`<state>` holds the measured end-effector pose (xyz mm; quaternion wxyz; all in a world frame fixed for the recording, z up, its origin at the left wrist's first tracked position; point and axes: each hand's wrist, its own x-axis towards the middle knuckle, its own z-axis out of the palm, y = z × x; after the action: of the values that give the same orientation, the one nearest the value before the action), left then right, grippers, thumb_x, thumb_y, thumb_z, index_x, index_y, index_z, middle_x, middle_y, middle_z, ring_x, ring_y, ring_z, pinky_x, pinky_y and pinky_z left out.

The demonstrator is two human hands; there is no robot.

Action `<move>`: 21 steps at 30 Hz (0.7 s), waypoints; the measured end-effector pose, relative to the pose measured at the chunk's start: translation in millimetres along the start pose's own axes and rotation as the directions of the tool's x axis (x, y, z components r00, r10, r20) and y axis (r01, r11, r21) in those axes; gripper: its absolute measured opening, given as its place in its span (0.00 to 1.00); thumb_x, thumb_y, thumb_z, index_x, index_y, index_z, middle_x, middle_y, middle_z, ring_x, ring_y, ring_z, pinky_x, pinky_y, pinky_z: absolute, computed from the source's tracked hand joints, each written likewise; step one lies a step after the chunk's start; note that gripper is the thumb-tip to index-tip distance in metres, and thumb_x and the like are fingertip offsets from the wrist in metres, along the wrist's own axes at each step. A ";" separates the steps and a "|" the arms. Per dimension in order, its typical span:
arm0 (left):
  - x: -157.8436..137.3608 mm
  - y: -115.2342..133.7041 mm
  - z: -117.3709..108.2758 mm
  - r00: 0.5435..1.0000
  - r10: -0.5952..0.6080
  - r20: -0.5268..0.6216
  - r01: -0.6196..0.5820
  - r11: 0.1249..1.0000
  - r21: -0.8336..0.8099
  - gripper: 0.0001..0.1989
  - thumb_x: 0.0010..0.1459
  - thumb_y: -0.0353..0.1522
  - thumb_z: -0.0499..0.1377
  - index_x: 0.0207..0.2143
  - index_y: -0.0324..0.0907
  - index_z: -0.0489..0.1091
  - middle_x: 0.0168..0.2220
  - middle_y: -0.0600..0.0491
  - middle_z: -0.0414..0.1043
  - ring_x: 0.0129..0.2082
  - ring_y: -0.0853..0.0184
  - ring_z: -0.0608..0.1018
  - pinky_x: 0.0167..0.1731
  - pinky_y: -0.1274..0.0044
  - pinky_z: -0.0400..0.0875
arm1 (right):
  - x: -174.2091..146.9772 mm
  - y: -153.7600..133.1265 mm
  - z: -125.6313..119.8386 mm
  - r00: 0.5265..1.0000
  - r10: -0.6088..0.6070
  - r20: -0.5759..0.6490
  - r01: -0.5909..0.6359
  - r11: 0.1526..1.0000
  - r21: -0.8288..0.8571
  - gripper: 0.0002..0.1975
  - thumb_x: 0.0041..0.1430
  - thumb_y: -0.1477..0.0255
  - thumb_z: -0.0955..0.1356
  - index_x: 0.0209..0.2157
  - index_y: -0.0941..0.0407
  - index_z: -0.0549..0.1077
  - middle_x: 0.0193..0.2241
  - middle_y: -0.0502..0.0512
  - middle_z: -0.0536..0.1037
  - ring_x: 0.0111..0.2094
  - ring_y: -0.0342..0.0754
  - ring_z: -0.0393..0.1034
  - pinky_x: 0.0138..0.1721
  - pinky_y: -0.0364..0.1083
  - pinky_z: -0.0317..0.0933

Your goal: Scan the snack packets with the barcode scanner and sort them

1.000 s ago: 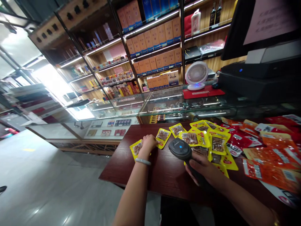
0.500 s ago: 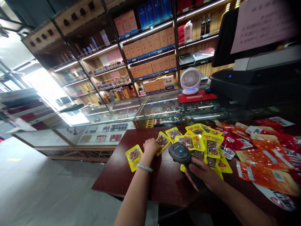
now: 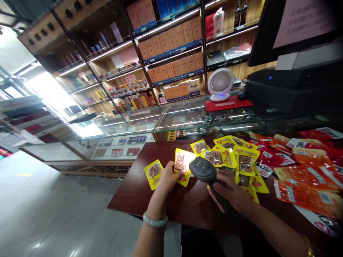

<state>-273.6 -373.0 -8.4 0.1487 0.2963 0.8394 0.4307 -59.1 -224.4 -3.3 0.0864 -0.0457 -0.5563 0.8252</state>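
Head camera: The left hand (image 3: 169, 177), fingers clamped on a flat yellow plastic snack packet (image 3: 182, 157), holds it over the dark red wooden table (image 3: 125, 196), seemingly angled to catch light from the black pistol-shaped scanner (image 3: 203, 169), gripped in the right hand's (image 3: 232, 191) curled fingers.

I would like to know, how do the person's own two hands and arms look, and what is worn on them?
The left hand has no glove; above its wrist sits a smooth, thick, rounded bangle, pale grey-white. The right hand is also gloveless, with a thin gold-coloured band near the picture's lower edge. No sleeve shows on either visible forearm.
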 end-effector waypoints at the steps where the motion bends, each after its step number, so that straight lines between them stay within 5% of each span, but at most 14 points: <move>1: 0.2 -1.3 0.0 1.000 -0.001 0.002 0.001 1.000 -0.015 0.19 0.48 0.43 0.67 0.34 0.42 0.66 0.33 0.52 0.74 0.33 0.65 0.76 0.32 0.77 0.69 | 0.2 0.2 0.0 1.000 -0.005 0.002 0.005 1.000 -0.001 0.21 0.58 0.52 0.70 0.36 0.56 0.67 0.20 0.45 0.70 0.13 0.38 0.61 0.13 0.37 0.55; 5: 4.4 -3.4 -2.8 1.000 -0.003 0.003 0.003 0.997 -0.083 0.21 0.47 0.45 0.67 0.36 0.41 0.67 0.34 0.51 0.75 0.34 0.63 0.77 0.33 0.75 0.70 | -1.0 0.1 -0.2 1.000 -0.012 -0.007 0.012 1.000 -0.014 0.21 0.58 0.52 0.70 0.37 0.56 0.68 0.19 0.43 0.69 0.13 0.37 0.61 0.13 0.36 0.56; 9: 18.2 21.8 7.4 0.999 -0.031 0.030 0.036 0.981 -0.193 0.23 0.46 0.46 0.68 0.37 0.39 0.68 0.35 0.49 0.76 0.34 0.63 0.78 0.34 0.73 0.72 | -2.9 1.0 2.9 1.000 -0.004 -0.031 0.003 0.999 -0.035 0.22 0.57 0.52 0.71 0.37 0.57 0.68 0.18 0.43 0.69 0.13 0.37 0.60 0.13 0.36 0.56; 14: 38.7 64.0 26.9 0.956 0.209 0.205 -0.070 0.843 -0.534 0.30 0.50 0.45 0.67 0.51 0.39 0.68 0.48 0.43 0.76 0.47 0.59 0.78 0.49 0.68 0.70 | -6.2 3.0 1.3 0.997 -0.046 -0.056 0.045 0.999 -0.027 0.22 0.57 0.52 0.71 0.37 0.57 0.68 0.20 0.45 0.71 0.14 0.37 0.62 0.14 0.36 0.56; 16: 40.4 61.8 18.6 0.975 0.197 0.099 -0.136 0.892 -0.432 0.33 0.51 0.43 0.66 0.57 0.41 0.65 0.55 0.41 0.72 0.53 0.57 0.75 0.53 0.67 0.67 | -8.1 1.9 -1.6 0.996 -0.058 -0.063 0.056 0.998 -0.027 0.21 0.57 0.53 0.71 0.37 0.57 0.67 0.21 0.45 0.71 0.14 0.37 0.62 0.14 0.36 0.56; 18: 36.4 46.0 -3.2 0.989 0.142 -0.051 -0.148 0.977 -0.151 0.34 0.54 0.42 0.64 0.61 0.42 0.62 0.59 0.41 0.68 0.57 0.55 0.72 0.55 0.66 0.65 | -10.0 0.1 -4.0 0.997 -0.052 -0.062 0.051 0.998 -0.022 0.21 0.57 0.53 0.71 0.37 0.57 0.67 0.21 0.45 0.71 0.14 0.36 0.62 0.14 0.36 0.57; 21: 21.1 10.9 -49.7 0.965 0.003 -0.263 0.112 0.900 0.421 0.34 0.53 0.46 0.62 0.58 0.39 0.65 0.58 0.38 0.68 0.60 0.50 0.67 0.58 0.63 0.59 | -11.6 -1.4 -5.0 0.998 -0.015 -0.057 0.014 1.000 -0.023 0.21 0.57 0.53 0.71 0.36 0.57 0.67 0.22 0.45 0.71 0.15 0.37 0.62 0.15 0.36 0.58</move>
<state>-311.1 -386.4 29.6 -0.0189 0.2398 0.9340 0.2642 -46.7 -221.5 -4.1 0.1078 -0.0662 -0.5633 0.8165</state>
